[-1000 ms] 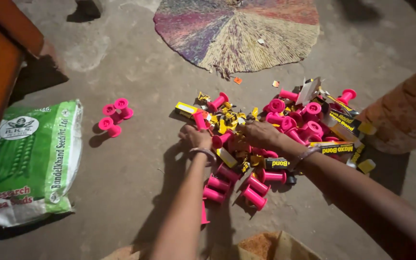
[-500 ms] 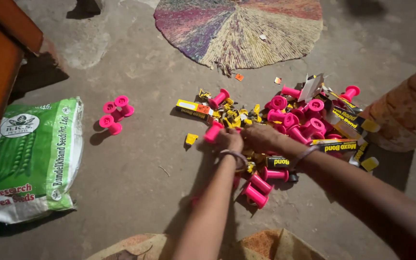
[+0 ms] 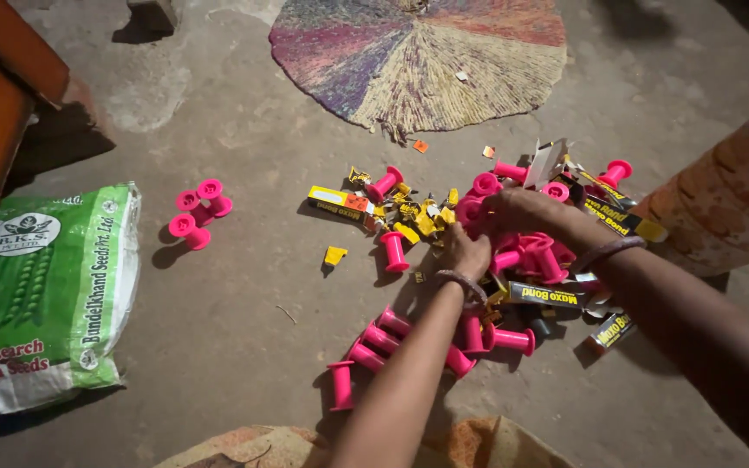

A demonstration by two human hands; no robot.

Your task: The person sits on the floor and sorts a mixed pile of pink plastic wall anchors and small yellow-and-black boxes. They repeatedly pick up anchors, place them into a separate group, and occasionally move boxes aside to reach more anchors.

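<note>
On the concrete floor [image 3: 244,286], a green and white sack [image 3: 41,290] lies at the far left, with three pink spools [image 3: 197,211] just right of it. Further right, the left hand [image 3: 465,253] rests in a heap of pink spools and yellow-black cartons [image 3: 487,251]; its fingers curl down into the heap, what they grip hidden. The right hand [image 3: 522,211] presses on the heap's far side, fingers bent, grip unclear, beside an orange drum [image 3: 726,208].

Both arms reach forward, left hand [image 3: 465,251] and right hand [image 3: 513,211] palm-down, fingers seemingly curled, bangled wrists close.
</note>
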